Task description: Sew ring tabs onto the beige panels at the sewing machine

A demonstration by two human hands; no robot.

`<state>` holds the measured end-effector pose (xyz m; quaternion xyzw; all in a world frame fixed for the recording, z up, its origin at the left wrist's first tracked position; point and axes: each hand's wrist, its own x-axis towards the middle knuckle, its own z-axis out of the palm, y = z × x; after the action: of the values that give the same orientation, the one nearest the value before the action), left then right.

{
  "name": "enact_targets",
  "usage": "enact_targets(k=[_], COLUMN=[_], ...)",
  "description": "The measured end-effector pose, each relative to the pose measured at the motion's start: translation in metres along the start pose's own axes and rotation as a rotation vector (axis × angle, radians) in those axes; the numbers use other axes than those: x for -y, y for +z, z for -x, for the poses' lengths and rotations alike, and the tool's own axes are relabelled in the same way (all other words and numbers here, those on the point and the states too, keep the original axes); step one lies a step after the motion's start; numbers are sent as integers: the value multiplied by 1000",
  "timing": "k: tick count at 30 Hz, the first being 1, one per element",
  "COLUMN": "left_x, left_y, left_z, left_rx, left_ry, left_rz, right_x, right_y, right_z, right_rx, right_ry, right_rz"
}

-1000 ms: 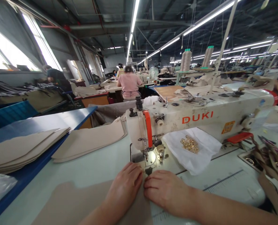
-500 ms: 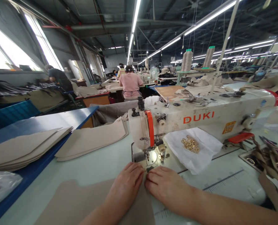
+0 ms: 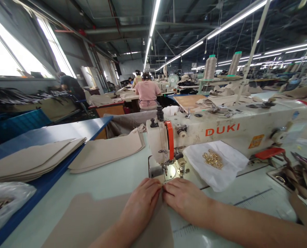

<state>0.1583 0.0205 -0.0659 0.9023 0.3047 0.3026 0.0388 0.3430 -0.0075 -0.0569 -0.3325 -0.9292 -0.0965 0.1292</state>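
Note:
A white DUKI sewing machine (image 3: 220, 129) stands across the table in front of me. A beige fabric panel (image 3: 91, 220) lies flat on the pale green table (image 3: 109, 182), its far edge at the needle. My left hand (image 3: 141, 206) lies flat on that panel, fingers stretched toward the presser foot (image 3: 166, 170). My right hand (image 3: 185, 199) rests beside it, fingers flat and touching the left fingertips just in front of the needle plate. Neither hand grips anything.
Stacks of beige panels (image 3: 106, 151) lie left of the machine and on a blue bench (image 3: 34, 162). A white cloth with gold metal rings (image 3: 212, 159) sits under the machine arm. Beige straps (image 3: 303, 175) pile at the right. Other workers (image 3: 147, 93) sit at tables behind.
Both hands have slid forward with the fabric, closer to the needle; a small dark piece seen between the fingertips earlier is now covered. The view shifted slightly right.

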Motion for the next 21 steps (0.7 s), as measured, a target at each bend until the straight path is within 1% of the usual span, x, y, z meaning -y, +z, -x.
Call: enact_targets(k=[5,14,21], left_x=[1,11,21], left_y=[4,15,19], left_z=[-6,-28,-32], left_rx=[-22,-34,-65], left_ry=[2,5,11], left_rz=[4,-2,7], right_x=[-7,-29,-36], right_y=[-1,3,8], right_z=[1,-1,-4], right_rx=[9,27,21], right_ry=[-8,24,60], right_rz=[13,-4,-53])
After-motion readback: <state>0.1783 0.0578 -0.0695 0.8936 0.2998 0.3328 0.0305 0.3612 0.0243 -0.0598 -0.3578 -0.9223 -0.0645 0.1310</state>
